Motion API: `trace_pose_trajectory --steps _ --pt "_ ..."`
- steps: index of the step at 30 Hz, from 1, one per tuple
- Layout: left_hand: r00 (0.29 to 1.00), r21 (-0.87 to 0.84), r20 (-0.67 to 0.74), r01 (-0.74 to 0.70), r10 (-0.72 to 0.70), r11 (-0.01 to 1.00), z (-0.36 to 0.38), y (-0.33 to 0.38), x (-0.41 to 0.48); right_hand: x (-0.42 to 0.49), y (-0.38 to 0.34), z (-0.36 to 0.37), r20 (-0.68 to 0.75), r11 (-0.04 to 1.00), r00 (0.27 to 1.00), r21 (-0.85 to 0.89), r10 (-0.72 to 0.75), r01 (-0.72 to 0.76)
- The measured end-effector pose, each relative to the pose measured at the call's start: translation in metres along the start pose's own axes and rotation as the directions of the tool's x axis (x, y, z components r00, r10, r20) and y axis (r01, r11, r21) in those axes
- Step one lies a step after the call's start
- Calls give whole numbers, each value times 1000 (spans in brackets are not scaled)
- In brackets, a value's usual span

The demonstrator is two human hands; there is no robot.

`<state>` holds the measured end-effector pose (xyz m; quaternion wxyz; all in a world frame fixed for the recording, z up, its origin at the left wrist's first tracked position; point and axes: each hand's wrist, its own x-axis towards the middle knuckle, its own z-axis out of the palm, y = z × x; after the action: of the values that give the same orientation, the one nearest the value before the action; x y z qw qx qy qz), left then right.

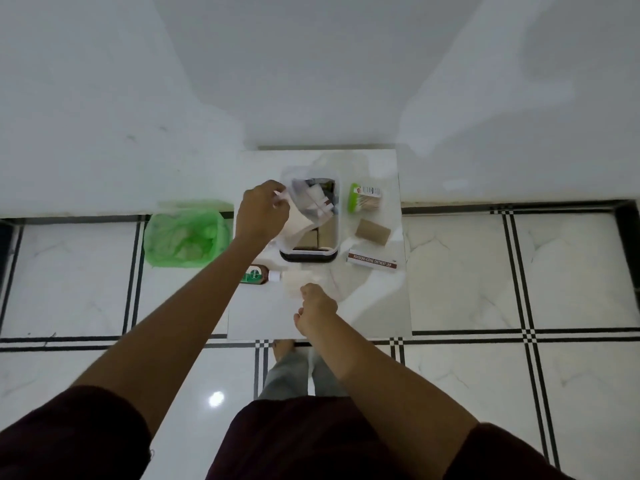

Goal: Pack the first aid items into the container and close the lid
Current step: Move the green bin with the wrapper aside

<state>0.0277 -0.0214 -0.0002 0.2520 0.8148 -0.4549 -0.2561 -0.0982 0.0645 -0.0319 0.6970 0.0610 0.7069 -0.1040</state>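
A clear container [331,216] with a dark base stands open on a small white table [263,317], with several items inside. My left hand [262,213] is at its left rim, shut on a clear plastic bag [301,206] that hangs over the opening. My right hand [317,308] is closed near the table's front, touching a pale packet [296,280]. A brown antiseptic bottle [258,274] lies left of that packet. Right of the container lie a green-capped cotton swab box [365,199], a brown bandage roll [373,232] and an ointment box [372,259].
A green-lined waste bin [185,237] stands on the tiled floor left of the table. White walls rise behind the table. My feet [284,348] are at the table's front edge.
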Motion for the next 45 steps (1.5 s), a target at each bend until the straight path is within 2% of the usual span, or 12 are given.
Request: trace_pose_trajectory --steps 1,6,10,13,17,20,25,28,32,37,41,45 --pt "999 -58 -22 37 -38 998 -9 -1 -2 -6 3 1 -7 999 1000 -38 -29 29" --pt "967 -221 -182 139 -180 965 -54 -16 -12 -52 21 32 89 998 995 -48 38 -34" --pt "901 -309 -289 232 -323 923 -111 -58 -19 -73 42 92 233 984 973 -174 -1 42" --pt "816 -379 -354 322 -457 868 -150 -107 -19 -70 55 139 300 962 953 -244 -43 120" --pt "723 -407 -389 421 -571 811 -187 -183 -4 -44 63 206 295 930 946 -294 -130 219" --pt "684 -415 -368 485 -629 770 -199 -240 18 -14 66 258 217 897 954 -347 -208 274" --pt "683 -379 -233 591 -692 712 -199 -343 74 60 70 346 71 838 955 -464 -288 287" --pt "719 -314 -182 604 -671 733 -185 -393 103 111 68 380 21 794 943 -534 -331 291" --pt "725 -220 -110 649 -680 728 -142 -483 151 205 71 427 -56 745 929 -617 -365 255" --pt "713 -167 -48 685 -700 709 -78 -556 189 296 66 459 -22 643 892 -700 -452 309" --pt "738 -121 10 671 -675 732 -42 -591 200 336 72 466 -22 560 873 -775 -487 293" --pt "778 -36 49 628 -627 777 -26 -598 181 343 88 450 46 373 824 -876 -565 305"
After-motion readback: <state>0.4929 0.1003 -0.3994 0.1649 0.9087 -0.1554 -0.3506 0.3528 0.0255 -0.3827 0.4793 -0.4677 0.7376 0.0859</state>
